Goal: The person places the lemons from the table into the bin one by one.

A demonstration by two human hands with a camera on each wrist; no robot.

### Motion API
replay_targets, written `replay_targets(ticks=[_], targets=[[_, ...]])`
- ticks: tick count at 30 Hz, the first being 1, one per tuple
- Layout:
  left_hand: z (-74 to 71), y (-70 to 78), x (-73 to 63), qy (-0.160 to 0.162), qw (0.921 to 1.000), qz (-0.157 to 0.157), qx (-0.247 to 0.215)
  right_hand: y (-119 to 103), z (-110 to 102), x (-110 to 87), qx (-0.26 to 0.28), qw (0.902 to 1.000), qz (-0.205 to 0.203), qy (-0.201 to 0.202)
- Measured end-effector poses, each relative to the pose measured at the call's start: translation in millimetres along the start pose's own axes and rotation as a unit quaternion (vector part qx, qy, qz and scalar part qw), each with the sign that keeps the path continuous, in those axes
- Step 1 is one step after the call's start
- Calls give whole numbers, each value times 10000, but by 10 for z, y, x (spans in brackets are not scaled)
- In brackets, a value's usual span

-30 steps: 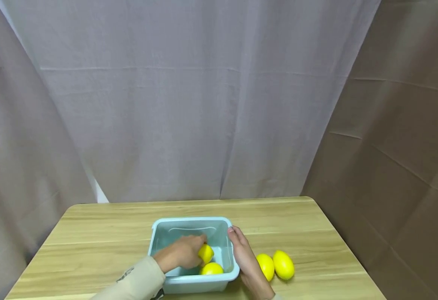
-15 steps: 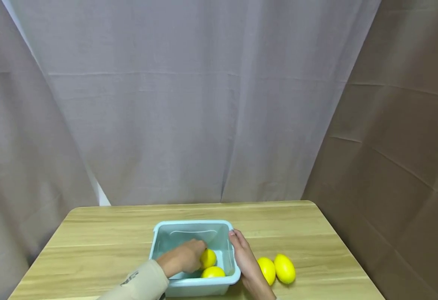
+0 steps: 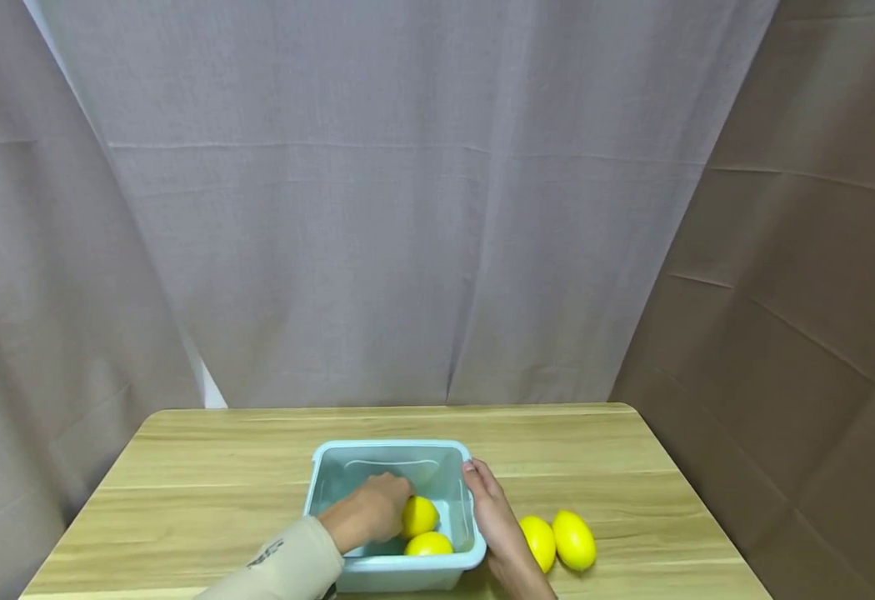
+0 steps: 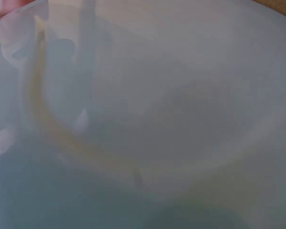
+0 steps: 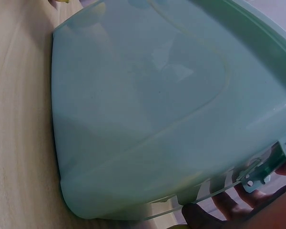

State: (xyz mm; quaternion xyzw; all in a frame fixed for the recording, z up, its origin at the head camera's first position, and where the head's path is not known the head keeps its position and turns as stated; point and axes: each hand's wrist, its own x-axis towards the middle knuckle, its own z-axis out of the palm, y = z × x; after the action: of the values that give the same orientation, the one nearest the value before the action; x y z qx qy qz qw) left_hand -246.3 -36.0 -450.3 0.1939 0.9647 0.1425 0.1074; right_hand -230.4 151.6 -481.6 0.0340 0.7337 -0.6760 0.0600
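Observation:
A pale blue-green plastic bin (image 3: 400, 564) stands on the table, with two yellow lemons inside. My left hand (image 3: 379, 506) reaches into it, fingers around the left side of one lemon (image 3: 420, 517); the fingertips are hidden. Just in front of that lemon lies the second lemon (image 3: 428, 544). My right hand (image 3: 492, 510) grips the bin's right side, thumb over the rim. Several fingers (image 5: 224, 205) show along the bin's edge in the right wrist view. The left wrist view is filled mostly by the bin wall (image 4: 181, 119).
To the right of my right hand, two more lemons, one nearer (image 3: 538, 542) and one farther right (image 3: 574, 540), lie side by side on the wooden table (image 3: 205, 492). A grey curtain (image 3: 332, 250) hangs behind the table, and a brown one (image 3: 797, 333) at its right.
My left hand has lowered the lemon slightly and drawn back a little to the left, so more of the lemon shows. The right hand stays on the bin. The whole head view has shifted slightly.

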Motion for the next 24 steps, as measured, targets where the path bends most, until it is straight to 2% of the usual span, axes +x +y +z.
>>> replay_targets(ticks=[4, 6, 11, 15, 19, 24], targets=[[83, -52, 79, 21, 9996, 243, -168, 7, -14, -4, 23, 10000, 38, 17], [219, -153, 200, 52, 9985, 513, -193, 8, -19, -4, 48, 10000, 41, 0], [440, -319, 435, 109, 9949, 907, -425, 14, -22, 9, 104, 9999, -23, -53], [404, -323, 439, 95, 9929, 1041, -573, 15, -20, 21, 88, 9999, -42, -33], [320, -281, 356, 164, 9927, 1067, -543, 18, -17, 16, 104, 9999, -66, -61], [365, -324, 374, 215, 9941, 972, -427, 24, -18, -3, 122, 9997, -122, -150]])
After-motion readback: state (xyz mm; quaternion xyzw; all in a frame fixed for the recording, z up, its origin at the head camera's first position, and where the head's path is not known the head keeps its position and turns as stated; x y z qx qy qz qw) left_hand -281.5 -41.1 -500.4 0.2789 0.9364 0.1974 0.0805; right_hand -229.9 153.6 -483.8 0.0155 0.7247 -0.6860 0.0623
